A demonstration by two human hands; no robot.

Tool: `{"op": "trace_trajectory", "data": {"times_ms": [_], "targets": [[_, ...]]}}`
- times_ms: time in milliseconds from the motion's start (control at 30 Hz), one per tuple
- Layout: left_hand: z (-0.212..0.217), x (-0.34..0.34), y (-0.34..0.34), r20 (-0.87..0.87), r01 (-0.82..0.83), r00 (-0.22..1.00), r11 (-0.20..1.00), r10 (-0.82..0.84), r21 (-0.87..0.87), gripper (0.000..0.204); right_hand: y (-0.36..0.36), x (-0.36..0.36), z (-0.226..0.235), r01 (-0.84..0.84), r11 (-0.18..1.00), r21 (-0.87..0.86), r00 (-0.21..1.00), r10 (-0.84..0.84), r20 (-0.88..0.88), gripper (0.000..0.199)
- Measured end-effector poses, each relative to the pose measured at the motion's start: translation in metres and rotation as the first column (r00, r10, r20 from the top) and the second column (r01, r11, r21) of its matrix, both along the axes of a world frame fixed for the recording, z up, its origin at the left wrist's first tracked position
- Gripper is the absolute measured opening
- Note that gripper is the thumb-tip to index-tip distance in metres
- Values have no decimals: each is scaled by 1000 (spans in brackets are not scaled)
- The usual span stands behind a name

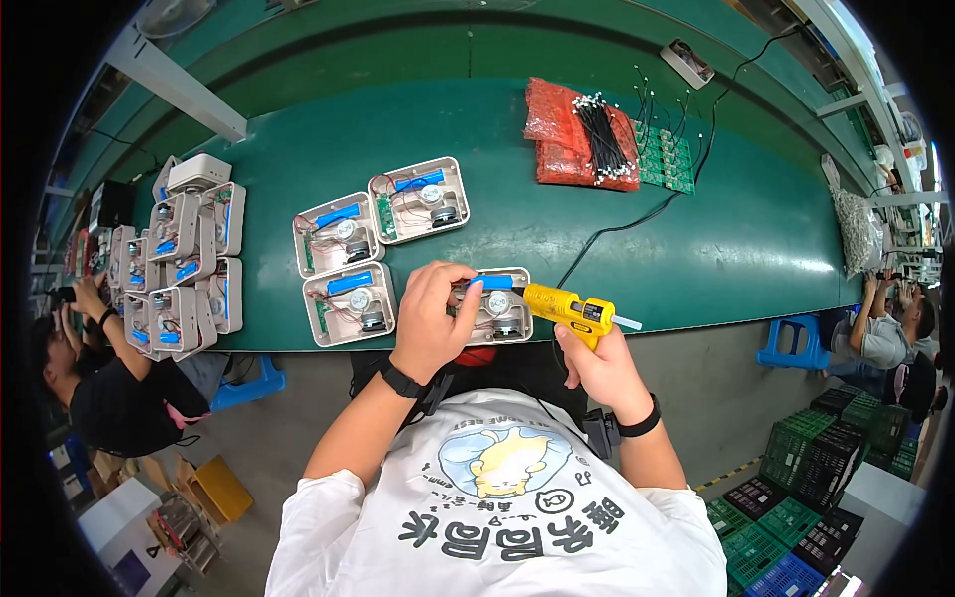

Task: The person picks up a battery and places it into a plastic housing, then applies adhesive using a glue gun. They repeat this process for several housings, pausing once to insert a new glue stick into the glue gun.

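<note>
A pale plastic casing (512, 333) lies at the table's near edge, in front of me. Inside it are a blue cylindrical battery (492, 283), a round white part (497, 302) and a black round part (507, 326). My left hand (435, 313) covers the casing's left side, its thumb and forefinger closed about the battery's left end. In my right hand (602, 366) is a yellow hot glue gun (567, 306). Its nozzle points left into the casing, by the battery's right end, and a pale glue stick (627, 322) sticks out at its back.
Similar filled casings (348, 304) sit to the left, with more stacked (184, 239) at the far left. Red bubble wrap (557, 129), black cables (602, 139) and green circuit boards (667, 159) lie at the back right. A black cord (617, 227) crosses the table. Other people work on both sides.
</note>
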State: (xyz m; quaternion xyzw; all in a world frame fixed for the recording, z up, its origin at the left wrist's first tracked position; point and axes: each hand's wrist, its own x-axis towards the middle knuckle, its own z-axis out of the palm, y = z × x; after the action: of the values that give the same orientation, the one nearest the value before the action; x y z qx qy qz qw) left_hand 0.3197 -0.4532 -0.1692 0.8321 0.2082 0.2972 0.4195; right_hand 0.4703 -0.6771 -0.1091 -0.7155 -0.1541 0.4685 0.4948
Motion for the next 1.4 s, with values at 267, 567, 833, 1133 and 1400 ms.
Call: {"op": "trace_trajectory", "data": {"times_ms": [267, 567, 833, 1133, 1400], "targets": [[6, 3, 3, -32, -68, 997, 987, 74, 146, 23, 5, 3, -3, 81, 990, 118, 997, -79, -26, 30], [7, 8, 17, -178, 29, 982, 979, -66, -203, 21, 9, 12, -5, -36, 999, -14, 999, 36, 5, 30], [2, 4, 12, -149, 45, 987, 989, -66, -138, 21, 4, -5, 5, 84, 994, 74, 996, -86, 27, 25], [2, 3, 12, -139, 55, 987, 986, -78, -159, 20, 0, -6, 1, -1, 1000, -15, 999, 2, 32, 22], [1, -4, 17, -77, 114, 989, 985, -125, -133, 35, 9, -11, 21, 8, 999, -49, 994, -3, 105, 28]]}}
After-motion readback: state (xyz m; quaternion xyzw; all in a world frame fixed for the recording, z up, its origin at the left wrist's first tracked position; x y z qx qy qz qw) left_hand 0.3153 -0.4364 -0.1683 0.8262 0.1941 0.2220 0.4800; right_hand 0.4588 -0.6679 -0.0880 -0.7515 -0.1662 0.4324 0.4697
